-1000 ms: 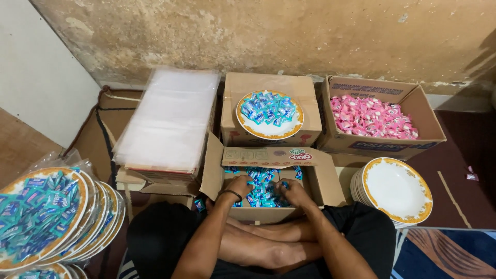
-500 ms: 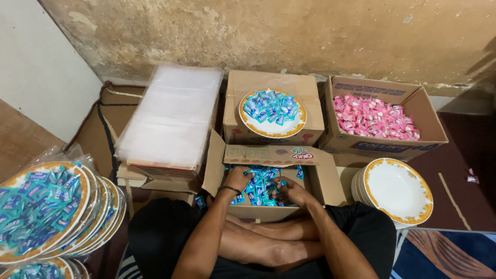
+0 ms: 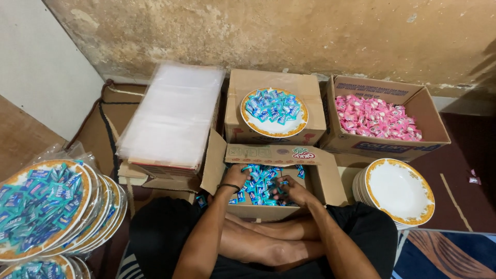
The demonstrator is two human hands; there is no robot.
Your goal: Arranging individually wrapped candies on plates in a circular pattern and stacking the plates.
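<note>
Both hands, left hand (image 3: 235, 177) and right hand (image 3: 292, 190), we've got apart, fingers curled into blue wrapped candies (image 3: 262, 182) inside open cardboard box (image 3: 219, 160); grip unclear.

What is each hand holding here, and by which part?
Both the left hand and right hand are in the blue wrapped candies in the open box; any actual hold cannot be told.

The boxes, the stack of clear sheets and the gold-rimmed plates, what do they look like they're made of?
The open box under both hands looks like brown corrugated cardboard, matte, with creased flaps. The clear sheets seem to be thin plastic film, hazy and faintly glossy. The empty plates are smooth and white with a gold patterned rim; ceramic or melamine, the look leaves it open.
</note>
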